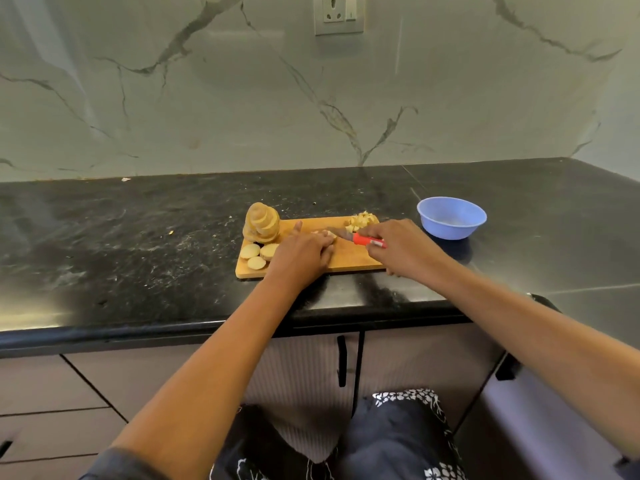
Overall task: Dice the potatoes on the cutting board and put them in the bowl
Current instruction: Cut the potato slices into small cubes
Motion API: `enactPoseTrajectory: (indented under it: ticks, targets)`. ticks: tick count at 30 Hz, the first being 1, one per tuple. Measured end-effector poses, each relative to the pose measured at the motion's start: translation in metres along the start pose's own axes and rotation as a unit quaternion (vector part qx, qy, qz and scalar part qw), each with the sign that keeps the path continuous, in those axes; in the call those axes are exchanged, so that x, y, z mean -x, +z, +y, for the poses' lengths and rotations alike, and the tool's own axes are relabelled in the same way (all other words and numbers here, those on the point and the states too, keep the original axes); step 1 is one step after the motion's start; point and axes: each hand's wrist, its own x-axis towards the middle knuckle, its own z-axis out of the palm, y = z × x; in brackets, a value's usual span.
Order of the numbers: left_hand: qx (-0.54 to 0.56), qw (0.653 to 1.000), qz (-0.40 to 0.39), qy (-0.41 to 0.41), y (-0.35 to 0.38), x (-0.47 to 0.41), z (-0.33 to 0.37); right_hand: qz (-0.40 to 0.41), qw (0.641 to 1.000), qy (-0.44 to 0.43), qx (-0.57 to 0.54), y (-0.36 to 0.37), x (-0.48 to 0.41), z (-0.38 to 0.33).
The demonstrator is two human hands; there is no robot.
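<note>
The right hand (398, 249) grips the red-handled knife (367, 241), its blade angled left and down onto the potato piece (325, 233). The left hand (301, 254) holds that piece against the wooden cutting board (349, 259) with bent fingers. A leaning stack of potato slices (262, 223) stands at the board's far left corner, with three flat slices (258, 255) in front of it. The diced potato (360, 221) lies piled at the far right corner. The blue bowl (452, 218) sits just right of the board on the black countertop (138, 237).
</note>
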Motion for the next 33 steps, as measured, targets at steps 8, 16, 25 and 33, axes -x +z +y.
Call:
enactPoseTrajectory:
  ticks: [8, 16, 25, 33]
  targets:
    - [-0.018, 1.000, -0.002, -0.024, 0.006, -0.028, 0.003, 0.087, 0.990, 0.005, -0.114, 0.036, -0.013, 0.030]
    - [-0.043, 0.999, -0.018, 0.004, 0.015, -0.048, -0.009, 0.009, 0.996, -0.010, -0.094, 0.022, -0.043, 0.050]
    - [-0.028, 0.999, -0.040, -0.007, 0.018, -0.043, -0.008, 0.028, 0.997, -0.014, -0.063, 0.010, -0.043, 0.044]
    - [-0.034, 0.999, -0.037, -0.010, 0.013, -0.041, -0.007, -0.003, 1.000, -0.016, -0.024, 0.003, -0.046, 0.030]
